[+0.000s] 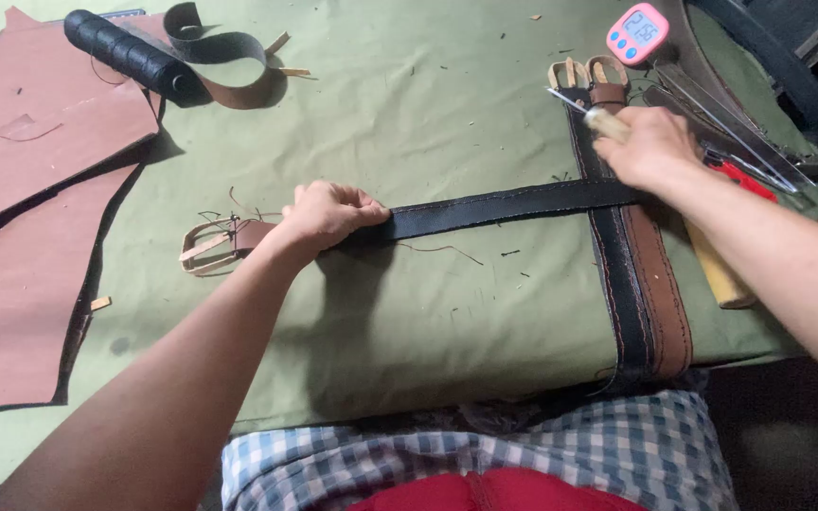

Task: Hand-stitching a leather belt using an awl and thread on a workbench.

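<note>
Now | black belt (513,204) flat, stitched | left hand (328,213) pressing it

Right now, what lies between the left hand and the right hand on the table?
In the head view, a black leather strap runs from the left hand across the green cloth toward the right hand, crossing two belts.

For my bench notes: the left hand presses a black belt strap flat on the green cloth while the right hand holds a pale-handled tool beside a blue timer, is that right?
Not quite. The timer is pink, not blue, as the head view shows. The rest holds: the left hand presses the black belt strap on the green cloth, and the right hand holds the pale-handled tool.
</note>
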